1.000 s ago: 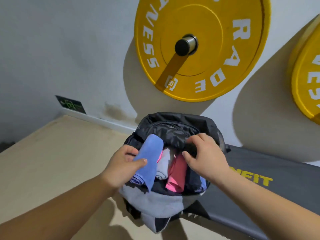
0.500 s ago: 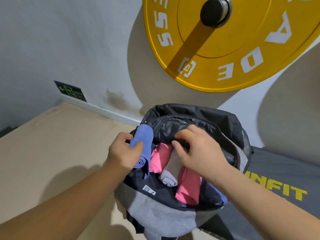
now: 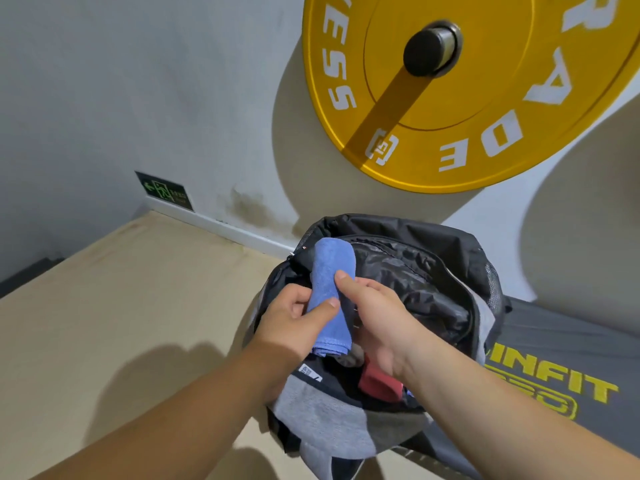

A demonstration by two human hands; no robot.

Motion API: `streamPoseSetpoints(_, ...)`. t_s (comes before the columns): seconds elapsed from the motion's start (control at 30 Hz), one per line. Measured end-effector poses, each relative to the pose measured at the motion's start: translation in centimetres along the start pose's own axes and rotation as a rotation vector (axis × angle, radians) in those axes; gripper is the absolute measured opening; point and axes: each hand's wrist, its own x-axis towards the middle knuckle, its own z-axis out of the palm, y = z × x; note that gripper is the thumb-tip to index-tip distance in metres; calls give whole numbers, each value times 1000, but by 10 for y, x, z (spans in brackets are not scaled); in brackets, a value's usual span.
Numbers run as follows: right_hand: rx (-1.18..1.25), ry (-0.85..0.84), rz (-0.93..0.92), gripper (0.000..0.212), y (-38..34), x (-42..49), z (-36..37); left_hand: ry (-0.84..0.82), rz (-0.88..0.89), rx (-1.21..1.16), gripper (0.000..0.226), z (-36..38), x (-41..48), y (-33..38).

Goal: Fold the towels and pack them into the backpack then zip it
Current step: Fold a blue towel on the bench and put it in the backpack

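Observation:
A black and grey backpack (image 3: 429, 271) stands open on the wooden surface, its mouth facing me. A rolled blue towel (image 3: 332, 271) sticks up at the left side of the opening. My left hand (image 3: 294, 323) grips the roll from the left, thumb across its front. My right hand (image 3: 377, 323) holds the same roll from the right, forefinger laid on it. Under my right hand, a red-pink towel (image 3: 379, 382) and a bit of grey towel (image 3: 353, 358) show inside the bag. The rest of the contents is hidden by my hands.
A light wooden platform (image 3: 121, 323) spreads to the left. A dark mat with yellow lettering (image 3: 561, 382) lies to the right under the backpack's edge. A yellow weight plate (image 3: 450, 91) hangs on the wall above, and a small exit sign (image 3: 164, 190) sits low on the wall.
My right hand moved left from the bag's inner flap onto the blue towel roll. The roll now stands higher between both hands, covering most of the pink and grey towels.

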Motion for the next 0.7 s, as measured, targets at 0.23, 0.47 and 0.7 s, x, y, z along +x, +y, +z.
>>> streamPoseSetpoints(0.23, -1120, 255, -441, 28, 1, 19, -26, 215, 29, 294, 18, -25, 29, -13)
streamPoseSetpoints(0.47, -2100, 532, -679, 40, -18, 31, -83, 179, 46, 755, 33, -37, 70, -37)
streamPoseSetpoints(0.7, -1896, 646, -854, 25, -37, 36, -112, 93, 44, 678, 37, -21, 95, -37)
